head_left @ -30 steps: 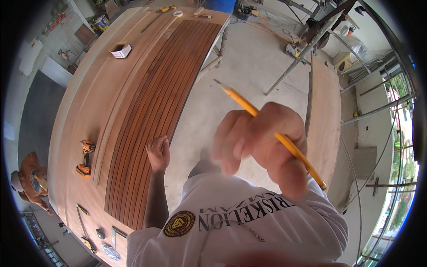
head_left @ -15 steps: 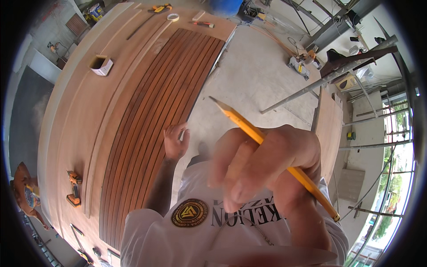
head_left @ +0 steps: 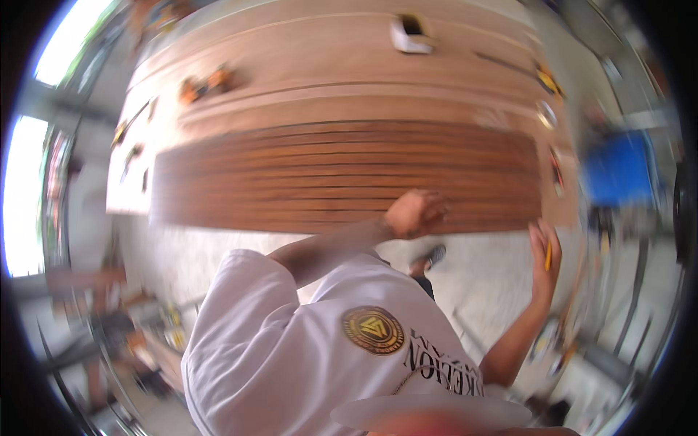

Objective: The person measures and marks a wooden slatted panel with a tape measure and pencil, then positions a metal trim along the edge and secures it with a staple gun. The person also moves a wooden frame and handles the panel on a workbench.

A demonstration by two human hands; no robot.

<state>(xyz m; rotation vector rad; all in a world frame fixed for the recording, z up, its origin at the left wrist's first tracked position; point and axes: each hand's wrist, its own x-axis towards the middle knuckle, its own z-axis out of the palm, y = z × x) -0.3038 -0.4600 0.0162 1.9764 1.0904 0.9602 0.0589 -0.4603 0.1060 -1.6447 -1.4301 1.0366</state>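
Observation:
My right hand [head_left: 544,251] is closed round a yellow pencil [head_left: 548,256], beside the right end of a dark brown slatted wood panel [head_left: 349,174]. The fingertips are at the panel's near corner; whether they touch it I cannot tell. Over the panel's near edge, right of its middle, is my left hand [head_left: 414,212], its fingers loosely curled and somewhat blurred, with nothing seen in it. The panel lies along the near side of a large light wooden table [head_left: 305,65], its slats running left to right with dark grooves between.
Beyond the panel stand a small open box [head_left: 412,35] and an orange cordless drill [head_left: 207,83]. A roll of tape [head_left: 546,114], a yellow-handled tool [head_left: 549,81] and a red-black tool [head_left: 556,171] lie at the table's right. Past that is a blue barrel-like container [head_left: 619,168].
My view has swung round, so the panel now runs across in front of me. The right hand has gone from close before me to the panel's right end, still with the pencil.

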